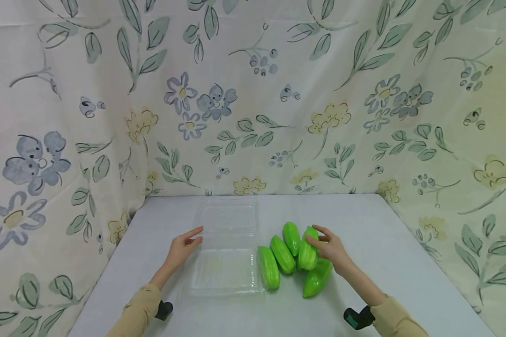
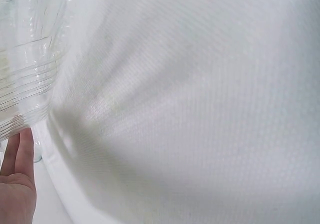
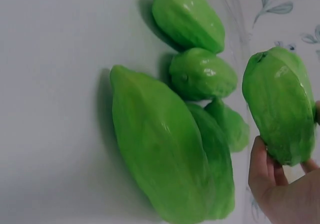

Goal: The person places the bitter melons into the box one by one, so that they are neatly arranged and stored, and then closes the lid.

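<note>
The right hand (image 1: 331,250) grips one green fruit (image 1: 308,255) and holds it up off the counter (image 1: 388,252). The left hand (image 1: 182,249) grips nothing; its fingers reach out to the left side of the clear box (image 1: 224,276). Right of the box, five other fruits (image 1: 270,267) lie close together. The step looks like picking up one fruit; the next move seems to need a snug grip and no bumping.
</note>
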Demonstrator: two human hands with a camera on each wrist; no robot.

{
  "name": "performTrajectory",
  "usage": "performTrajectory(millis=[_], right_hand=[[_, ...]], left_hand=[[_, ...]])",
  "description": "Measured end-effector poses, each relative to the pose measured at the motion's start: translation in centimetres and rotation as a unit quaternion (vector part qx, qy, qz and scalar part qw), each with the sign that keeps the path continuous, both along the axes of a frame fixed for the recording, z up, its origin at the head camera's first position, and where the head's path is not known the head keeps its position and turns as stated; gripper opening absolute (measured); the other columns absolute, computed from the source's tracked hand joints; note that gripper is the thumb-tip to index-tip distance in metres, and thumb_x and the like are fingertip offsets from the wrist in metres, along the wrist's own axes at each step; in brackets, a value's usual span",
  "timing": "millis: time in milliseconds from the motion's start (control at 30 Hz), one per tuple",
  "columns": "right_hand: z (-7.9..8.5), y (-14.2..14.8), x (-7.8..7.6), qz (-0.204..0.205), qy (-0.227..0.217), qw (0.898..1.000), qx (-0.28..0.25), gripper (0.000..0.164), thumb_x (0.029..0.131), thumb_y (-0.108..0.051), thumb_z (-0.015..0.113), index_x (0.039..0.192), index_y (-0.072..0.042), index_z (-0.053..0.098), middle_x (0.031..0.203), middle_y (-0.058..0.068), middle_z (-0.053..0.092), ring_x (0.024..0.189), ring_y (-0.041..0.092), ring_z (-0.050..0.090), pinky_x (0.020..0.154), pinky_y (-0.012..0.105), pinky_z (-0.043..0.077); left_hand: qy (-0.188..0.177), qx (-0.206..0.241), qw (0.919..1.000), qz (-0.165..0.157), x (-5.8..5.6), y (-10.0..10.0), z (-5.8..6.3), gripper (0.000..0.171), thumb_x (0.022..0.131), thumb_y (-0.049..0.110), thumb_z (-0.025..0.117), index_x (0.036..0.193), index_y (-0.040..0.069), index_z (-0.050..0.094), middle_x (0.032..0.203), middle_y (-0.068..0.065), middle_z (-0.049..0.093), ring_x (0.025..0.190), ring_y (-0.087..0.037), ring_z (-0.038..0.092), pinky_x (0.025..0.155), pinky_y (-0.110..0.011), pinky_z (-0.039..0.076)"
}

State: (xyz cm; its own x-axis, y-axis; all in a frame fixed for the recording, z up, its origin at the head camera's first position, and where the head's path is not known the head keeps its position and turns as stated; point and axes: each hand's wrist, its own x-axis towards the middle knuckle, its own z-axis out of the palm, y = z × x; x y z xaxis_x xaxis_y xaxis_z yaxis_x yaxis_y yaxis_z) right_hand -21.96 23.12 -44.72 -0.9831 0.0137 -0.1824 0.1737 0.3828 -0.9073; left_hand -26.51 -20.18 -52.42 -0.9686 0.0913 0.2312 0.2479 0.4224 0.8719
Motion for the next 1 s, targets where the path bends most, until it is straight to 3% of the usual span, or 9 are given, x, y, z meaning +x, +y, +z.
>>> performTrajectory(millis=[133, 267, 600, 800, 1000], right_hand=[[-0.1, -1.0, 0.0, -0.001, 0.002, 1.000, -0.009, 0.066, 0.091, -0.034, 0.063, 0.144, -0.008, 0.037, 0.138, 0.029, 0.039, 0.115, 0.035, 0.052, 0.076, 0.032, 0.053], [-0.2, -2.0, 0.1, -0.001, 0.010, 1.000, -0.023, 0.064, 0.091, -0.033, 0.063, 0.144, -0.008, 0.037, 0.136, 0.028, 0.041, 0.111, 0.032, 0.054, 0.076, 0.033, 0.053], [-1.0, -4.9, 0.7, 0.000, 0.014, 0.998, -0.062, 0.063, 0.090, -0.031, 0.065, 0.143, -0.009, 0.039, 0.131, 0.026, 0.044, 0.109, 0.031, 0.054, 0.077, 0.035, 0.053], [-1.4, -6.9, 0.6, -0.009, 0.019, 0.995, -0.096, 0.063, 0.088, -0.031, 0.068, 0.141, -0.010, 0.043, 0.133, 0.025, 0.042, 0.112, 0.032, 0.052, 0.078, 0.035, 0.053], [-1.7, -9.0, 0.7, -0.016, 0.026, 0.992, -0.123, 0.063, 0.087, -0.030, 0.068, 0.141, -0.009, 0.044, 0.127, 0.024, 0.046, 0.102, 0.024, 0.054, 0.073, 0.031, 0.053]], left_hand=[[0.000, 0.003, 1.0000, -0.002, 0.9, 0.5, 1.6, 0.038, 0.093, 0.009, 0.060, 0.129, 0.000, 0.057, 0.132, -0.019, 0.056, 0.097, -0.032, 0.068, 0.065, -0.015, 0.047], [0.012, 0.002, 0.9999, -0.006, 1.6, 0.9, 2.7, 0.037, 0.092, 0.005, 0.060, 0.128, -0.003, 0.057, 0.131, -0.024, 0.055, 0.097, -0.036, 0.067, 0.061, -0.017, 0.045], [0.012, -0.009, 0.9999, 0.001, 0.0, 0.0, -0.1, 0.040, 0.093, 0.019, 0.062, 0.130, 0.003, 0.058, 0.133, -0.014, 0.057, 0.096, -0.022, 0.069, 0.062, -0.016, 0.045], [0.026, -0.004, 0.9997, 0.001, 0.1, -0.1, -0.4, 0.039, 0.092, 0.018, 0.062, 0.129, 0.004, 0.059, 0.133, -0.014, 0.058, 0.104, -0.030, 0.066, 0.072, -0.013, 0.049], [0.030, -0.014, 0.9995, 0.001, 0.2, 0.1, -0.1, 0.040, 0.093, 0.019, 0.062, 0.129, 0.004, 0.059, 0.134, -0.012, 0.057, 0.106, -0.030, 0.066, 0.077, -0.012, 0.049]])
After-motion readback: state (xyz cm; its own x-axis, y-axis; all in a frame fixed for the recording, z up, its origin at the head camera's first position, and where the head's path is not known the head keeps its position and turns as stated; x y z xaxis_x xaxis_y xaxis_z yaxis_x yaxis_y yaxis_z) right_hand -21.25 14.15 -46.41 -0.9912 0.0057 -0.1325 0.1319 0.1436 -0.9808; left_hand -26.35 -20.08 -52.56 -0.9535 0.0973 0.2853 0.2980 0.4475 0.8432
